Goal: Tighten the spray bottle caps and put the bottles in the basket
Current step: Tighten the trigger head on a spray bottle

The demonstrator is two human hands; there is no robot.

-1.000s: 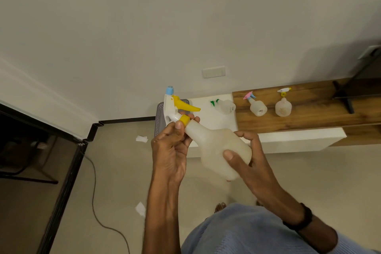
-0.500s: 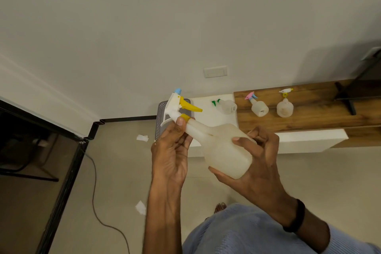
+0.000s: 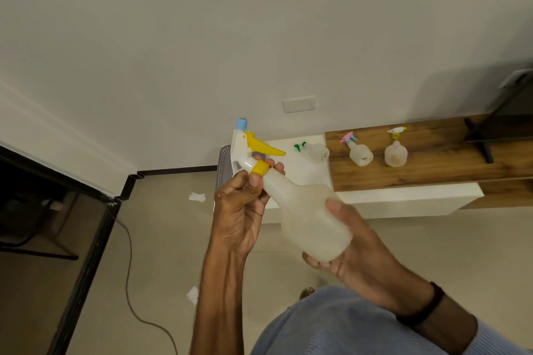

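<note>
The fingertips (image 3: 253, 180) of the left hand (image 3: 239, 210) pinch the yellow collar (image 3: 258, 168) at the neck of the spray bottle (image 3: 308, 219), just under the white trigger head (image 3: 239, 147). The right hand (image 3: 360, 251) cups the bottle's base from beneath, with the thumb laid on the translucent wall and the fingers curled round it. The bottle hangs in the air, tilted, with its neck up and to the left, in front of the low cabinet.

Behind the left hand, the grey basket (image 3: 224, 166) sits at the left end of the cabinet's white top (image 3: 284, 166), mostly hidden. A green-triggered bottle (image 3: 315, 152) lies near that top's right edge. A pink-triggered bottle (image 3: 359, 153) and a yellow-triggered bottle (image 3: 395, 153) rest on the wooden top (image 3: 447, 164) beside it.

The likely trouble is slip. The wall looks smooth, so the bottle may spin in the right palm with the collar and the cap would stay loose. The head could also turn with the collar, or a finger could catch the lever and fire a spray. A collar started crooked would jam rather than seat.
</note>
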